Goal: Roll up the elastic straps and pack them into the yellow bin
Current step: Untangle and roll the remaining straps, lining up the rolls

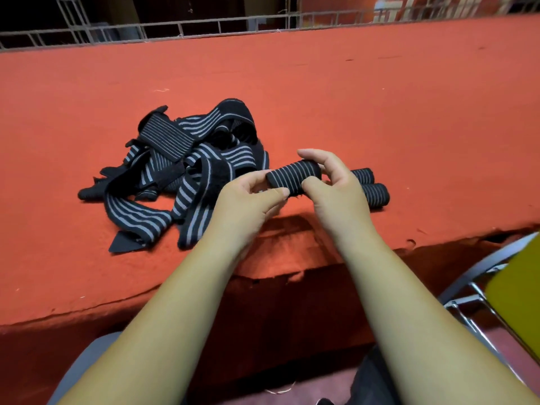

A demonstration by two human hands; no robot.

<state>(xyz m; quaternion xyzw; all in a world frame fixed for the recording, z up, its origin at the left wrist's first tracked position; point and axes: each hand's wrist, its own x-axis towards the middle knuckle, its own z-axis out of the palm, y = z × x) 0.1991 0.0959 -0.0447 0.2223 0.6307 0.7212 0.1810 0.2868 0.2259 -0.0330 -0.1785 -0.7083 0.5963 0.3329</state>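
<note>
above table edge (263, 258), both hands grip rolled strap (293, 176)

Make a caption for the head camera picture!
Left hand and right hand grip a rolled strap beside the loose strap pile.

Worktop (380, 97) covered in orange-red felt, frayed and uneven along the near edge. White wire grid (204, 27) runs along its far side; space beyond is dark. Chrome tubular frame (473, 276) stands at right. Grey seat (84, 363) lower left. Floor (502, 355) dull reddish.
</note>
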